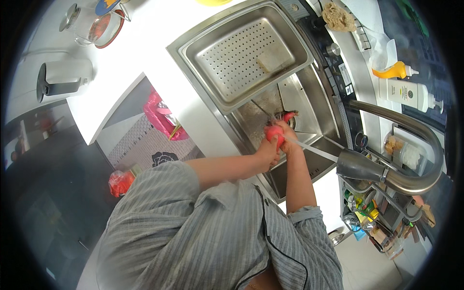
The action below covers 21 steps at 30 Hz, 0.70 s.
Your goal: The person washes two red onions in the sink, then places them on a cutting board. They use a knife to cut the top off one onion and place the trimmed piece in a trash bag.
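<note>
My left hand (269, 151) grips a round red radish (274, 133) from the near side, over the steel sink (250, 119). Around its far side curls my right hand (289, 138), also holding it; part of the radish is hidden by fingers. A stream of water (311, 148) runs from the faucet's spray head (357, 165) onto the radish and hands. Just beyond my hands, a second red root vegetable (290, 115) lies by the drain.
A perforated steel tray (232, 58) spans the sink's far part, holding a pale sponge-like block (273, 58). The curved faucet neck (436, 145) arches at right, above a crowded rack (384, 206). Left are a kettle (67, 79), a glass pitcher (96, 27) and a pink bag (159, 116).
</note>
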Each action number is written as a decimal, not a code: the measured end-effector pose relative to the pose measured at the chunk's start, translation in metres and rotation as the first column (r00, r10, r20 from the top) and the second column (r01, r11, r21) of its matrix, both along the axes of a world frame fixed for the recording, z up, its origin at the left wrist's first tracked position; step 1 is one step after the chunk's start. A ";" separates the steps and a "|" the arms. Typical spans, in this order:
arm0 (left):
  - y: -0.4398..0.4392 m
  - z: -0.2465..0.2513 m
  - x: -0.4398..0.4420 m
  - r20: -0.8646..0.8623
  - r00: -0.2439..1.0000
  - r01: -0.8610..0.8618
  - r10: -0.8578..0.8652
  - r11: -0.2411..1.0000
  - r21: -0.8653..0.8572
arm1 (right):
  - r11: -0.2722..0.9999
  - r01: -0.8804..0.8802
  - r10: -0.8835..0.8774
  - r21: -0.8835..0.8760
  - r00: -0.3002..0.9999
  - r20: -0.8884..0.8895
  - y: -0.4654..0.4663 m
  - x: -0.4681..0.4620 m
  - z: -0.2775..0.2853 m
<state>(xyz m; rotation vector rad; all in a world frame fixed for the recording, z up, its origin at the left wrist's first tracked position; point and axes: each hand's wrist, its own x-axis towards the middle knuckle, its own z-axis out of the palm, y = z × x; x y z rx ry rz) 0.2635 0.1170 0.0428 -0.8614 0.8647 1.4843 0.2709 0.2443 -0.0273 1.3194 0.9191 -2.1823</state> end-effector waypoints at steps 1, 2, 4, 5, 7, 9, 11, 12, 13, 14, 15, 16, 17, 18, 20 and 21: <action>-0.001 0.002 -0.001 0.138 0.988 -0.088 0.075 0.992 0.089 | 0.999 0.037 -0.038 -0.038 0.999 -0.030 -0.002 -0.002 0.004; 0.000 0.003 -0.005 0.224 0.966 -0.147 0.126 0.986 0.078 | 0.994 0.072 -0.077 -0.078 0.995 -0.058 -0.003 -0.003 0.008; 0.002 0.006 -0.014 0.393 0.892 -0.261 0.223 0.964 0.044 | 0.989 0.113 -0.122 -0.096 0.988 -0.098 -0.005 -0.004 0.011; 0.000 0.000 -0.012 0.282 0.948 -0.174 0.149 0.983 0.066 | 0.990 0.120 -0.128 -0.076 0.985 -0.113 -0.006 -0.003 0.008; -0.005 -0.022 0.003 0.059 0.998 0.015 -0.019 0.997 0.077 | 0.992 0.111 -0.106 0.061 0.991 -0.079 -0.009 0.001 0.002; -0.004 -0.034 0.011 -0.148 0.972 0.173 -0.183 0.982 -0.076 | 0.957 0.046 -0.052 0.285 0.999 0.014 -0.014 -0.001 -0.007; 0.000 -0.044 0.018 -0.288 0.886 0.307 -0.363 0.925 -0.222 | 0.521 -0.286 0.484 0.805 0.875 -0.002 -0.010 0.023 -0.050; 0.000 -0.057 0.023 -0.324 0.843 0.343 -0.430 0.893 -0.293 | 0.329 -0.324 0.592 0.887 0.803 0.074 -0.012 0.026 -0.055; 0.002 -0.067 0.026 -0.367 0.858 0.270 -0.361 0.922 -0.277 | 0.111 -0.326 0.668 0.939 0.724 0.172 -0.020 0.020 -0.045; 0.004 -0.076 0.031 -0.407 0.866 0.200 -0.292 0.946 -0.254 | 0.063 -0.336 0.640 0.940 0.736 0.221 -0.028 0.018 -0.034; 0.009 -0.084 0.034 -0.439 0.894 0.032 -0.089 0.990 -0.136 | 0.018 -0.343 0.604 0.939 0.752 0.263 -0.036 0.010 -0.015; 0.009 -0.082 0.036 -0.460 0.886 0.015 -0.059 0.995 -0.098 | -0.007 -0.351 0.613 0.936 0.739 0.282 -0.037 0.009 -0.008; 0.007 -0.080 0.037 -0.480 0.877 -0.001 -0.029 0.998 -0.063 | -0.032 -0.358 0.620 0.933 0.725 0.300 -0.038 0.008 0.000; 0.006 -0.064 0.031 -0.514 0.842 0.120 -0.162 0.986 -0.115 | -0.065 -0.362 0.631 0.930 0.707 0.319 -0.034 0.006 0.008; 0.000 -0.019 0.013 -0.558 0.721 0.341 -0.412 0.911 -0.231 | 0.525 -0.349 0.456 0.776 0.885 0.089 -0.022 -0.008 0.027; -0.003 -0.002 0.006 -0.564 0.633 0.445 -0.531 0.845 -0.296 | 0.764 -0.259 0.304 0.591 0.952 0.025 -0.018 -0.011 0.032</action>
